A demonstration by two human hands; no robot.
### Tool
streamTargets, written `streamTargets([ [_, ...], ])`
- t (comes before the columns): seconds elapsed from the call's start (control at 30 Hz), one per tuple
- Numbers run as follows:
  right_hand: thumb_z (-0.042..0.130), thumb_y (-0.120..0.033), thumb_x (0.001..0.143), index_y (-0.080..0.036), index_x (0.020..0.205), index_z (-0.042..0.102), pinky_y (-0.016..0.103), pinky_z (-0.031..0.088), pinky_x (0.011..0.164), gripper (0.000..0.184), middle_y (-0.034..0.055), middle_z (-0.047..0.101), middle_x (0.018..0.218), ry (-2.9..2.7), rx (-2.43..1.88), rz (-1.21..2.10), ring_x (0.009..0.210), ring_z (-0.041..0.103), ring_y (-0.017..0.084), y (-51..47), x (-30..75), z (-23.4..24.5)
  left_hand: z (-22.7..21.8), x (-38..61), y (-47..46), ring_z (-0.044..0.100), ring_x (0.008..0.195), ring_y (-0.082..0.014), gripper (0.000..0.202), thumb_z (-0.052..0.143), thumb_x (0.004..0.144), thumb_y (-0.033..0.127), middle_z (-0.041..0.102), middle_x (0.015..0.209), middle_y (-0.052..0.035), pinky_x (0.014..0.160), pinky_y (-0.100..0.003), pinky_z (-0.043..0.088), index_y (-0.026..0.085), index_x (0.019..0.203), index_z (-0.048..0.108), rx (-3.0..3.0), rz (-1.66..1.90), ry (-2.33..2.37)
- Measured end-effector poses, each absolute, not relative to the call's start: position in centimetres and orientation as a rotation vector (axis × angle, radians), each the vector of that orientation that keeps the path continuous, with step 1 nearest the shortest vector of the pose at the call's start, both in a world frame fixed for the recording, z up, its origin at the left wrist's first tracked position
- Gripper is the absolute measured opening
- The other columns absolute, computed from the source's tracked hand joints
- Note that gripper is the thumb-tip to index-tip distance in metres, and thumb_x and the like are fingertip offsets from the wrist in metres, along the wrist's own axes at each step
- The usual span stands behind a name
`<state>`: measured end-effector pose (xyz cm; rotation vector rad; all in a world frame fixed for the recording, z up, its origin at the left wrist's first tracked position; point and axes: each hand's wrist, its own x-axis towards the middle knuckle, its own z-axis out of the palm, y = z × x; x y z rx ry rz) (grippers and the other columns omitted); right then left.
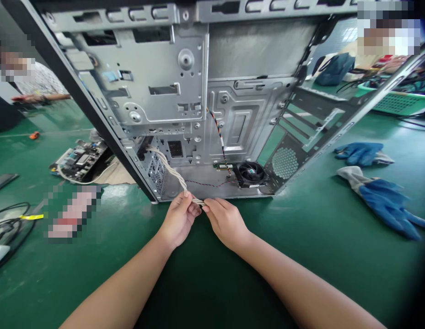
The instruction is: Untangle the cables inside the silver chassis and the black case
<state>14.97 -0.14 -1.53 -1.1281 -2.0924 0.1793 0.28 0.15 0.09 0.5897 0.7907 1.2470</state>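
Note:
A twisted light-coloured cable runs out of the front lower corner of an opened computer case. My left hand pinches it just outside the case's lower edge. Beside it, my right hand is closed on the cable's end, and its fingers hide the tip. Inside the case, a black cooling fan lies on the floor panel with a thin multicoloured wire leading up from near it. A small green circuit board lies next to the fan.
Blue work gloves lie on the green table to the right, with a green basket of cables behind. On the left are a circuit board assembly, black cables and an orange object. Other people are beyond.

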Motion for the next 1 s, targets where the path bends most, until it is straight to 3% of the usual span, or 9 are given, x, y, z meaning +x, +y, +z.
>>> streamTargets([
  [0.1,0.038,-0.024,0.099,-0.017,0.091,0.06,0.028,0.045,0.064,0.024,0.0069,0.065,0.075,-2.076,-1.125,0.24,0.067,0.06,0.017,-0.1,15.01,-1.6,0.05,0.29,0.15,0.04,0.054,-0.0075,0.031,0.073,0.079,0.039,0.038,0.054,0.0061,0.06,-0.022,0.04,0.016,0.071,0.053,0.593,1.252,0.808],
  [0.33,0.048,-0.03,0.096,-0.014,0.095,0.061,0.028,0.043,0.061,0.02,0.0084,0.065,0.076,-2.13,-1.116,0.036,0.069,0.061,0.019,-0.4,15.0,-2.01,0.1,0.36,0.08,0.039,0.054,-0.0059,0.03,0.073,0.078,0.037,0.039,0.055,0.0061,0.056,-0.018,0.038,0.015,0.071,0.053,0.576,1.265,0.87],
  [0.57,0.046,-0.026,0.096,-0.017,0.097,0.064,0.026,0.042,0.058,0.02,0.0067,0.064,0.074,-2.138,-1.144,-0.064,0.066,0.06,0.017,-0.44,14.94,-1.88,-0.03,0.48,0.01,0.039,0.052,-0.0062,0.035,0.074,0.078,0.037,0.038,0.053,0.0068,0.058,-0.021,0.039,0.017,0.066,0.047,0.619,1.295,0.902],
  [0.83,0.047,-0.024,0.095,-0.018,0.087,0.062,0.028,0.046,0.067,0.017,0.0064,0.064,0.078,-2.059,-1.14,0.259,0.071,0.06,0.018,-0.17,15.02,-1.54,-0.01,0.52,0.14,0.042,0.053,-0.0071,0.037,0.075,0.076,0.04,0.038,0.053,0.0066,0.058,-0.022,0.04,0.017,0.067,0.047,0.622,1.288,0.881],
  [1.0,0.05,-0.024,0.094,-0.018,0.083,0.059,0.027,0.044,0.062,0.015,0.0047,0.061,0.073,-2.001,-1.123,0.368,0.066,0.057,0.017,-0.28,14.87,-1.62,-0.09,0.52,0.15,0.039,0.053,-0.0061,0.036,0.075,0.076,0.037,0.038,0.055,0.007,0.058,-0.02,0.04,0.017,0.068,0.047,0.599,1.293,0.865],
])
